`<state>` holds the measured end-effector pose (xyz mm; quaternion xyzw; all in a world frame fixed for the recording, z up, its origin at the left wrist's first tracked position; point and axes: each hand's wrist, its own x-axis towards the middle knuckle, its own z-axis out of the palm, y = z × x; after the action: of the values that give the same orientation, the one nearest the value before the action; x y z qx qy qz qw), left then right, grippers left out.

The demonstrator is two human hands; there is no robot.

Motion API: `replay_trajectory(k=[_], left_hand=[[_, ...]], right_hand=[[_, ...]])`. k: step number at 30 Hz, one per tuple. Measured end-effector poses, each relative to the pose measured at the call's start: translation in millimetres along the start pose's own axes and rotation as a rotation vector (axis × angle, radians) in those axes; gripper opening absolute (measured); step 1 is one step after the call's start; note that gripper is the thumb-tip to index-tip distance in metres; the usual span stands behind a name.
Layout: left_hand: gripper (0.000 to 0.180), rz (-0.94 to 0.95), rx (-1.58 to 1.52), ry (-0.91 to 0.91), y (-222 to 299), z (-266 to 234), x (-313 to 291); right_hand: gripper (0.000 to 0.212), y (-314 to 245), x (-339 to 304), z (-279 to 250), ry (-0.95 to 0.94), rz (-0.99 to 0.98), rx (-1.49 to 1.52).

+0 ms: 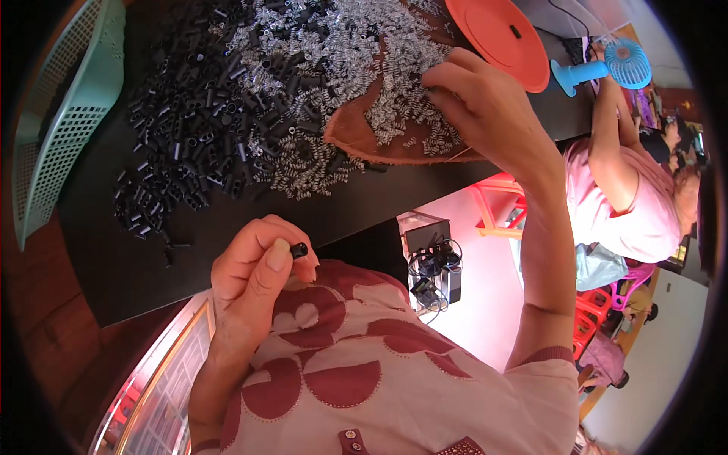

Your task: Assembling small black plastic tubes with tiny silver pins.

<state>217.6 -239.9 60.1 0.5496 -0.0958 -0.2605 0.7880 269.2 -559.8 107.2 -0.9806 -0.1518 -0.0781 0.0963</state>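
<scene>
Among the springs point(406, 91), inward from the near edge of the surface point(356, 208), I'd judge a light pinch on one best, with the black tube point(300, 250) held steady and its open end clear. My right fingers point(451, 76) bend almost together there, but I cannot tell whether they grip one; my left fingers point(265, 279), over that edge, pinch the black tube.

The near tabletop point(371, 199) is passable; springs point(343, 57) and tubes point(201, 106) seemingly block beyond.
</scene>
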Motion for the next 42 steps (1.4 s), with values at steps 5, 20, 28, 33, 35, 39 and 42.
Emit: replay_trajectory(k=[5,20,28,33,35,39,42], left_hand=[[0.027,0.017,0.006,0.007,-1.1,0.7,-0.1],[0.026,-0.047,-0.065,0.054,2.0,1.2,-0.7],[0.029,-0.03,-0.09,0.054,-1.6,-1.5,-3.7],[0.03,-0.007,-0.119,0.045,-3.1,-4.4,-1.9],[0.032,0.012,-0.149,0.044,-2.6,-3.4,-1.4],[0.033,0.056,-0.166,0.068,0.0,-4.8,1.5],[0.034,0.06,-0.241,0.065,12.4,-5.1,11.1]], right_hand=[[0.013,-3.9,9.0,7.1,-0.022,-0.046,-0.012],[0.011,-43.6,11.9,4.0,0.1,-0.108,-0.053],[0.008,-44.6,23.9,-2.8,0.062,-0.14,-0.028],[0.007,-73.1,24.7,-5.7,0.005,-0.223,-0.137],[0.009,-91.7,24.4,-5.6,-0.02,-0.288,-0.139],[0.014,-102.4,39.1,3.6,-0.016,-0.355,-0.136],[0.015,-113.4,44.9,0.8,-0.028,-0.369,-0.107]])
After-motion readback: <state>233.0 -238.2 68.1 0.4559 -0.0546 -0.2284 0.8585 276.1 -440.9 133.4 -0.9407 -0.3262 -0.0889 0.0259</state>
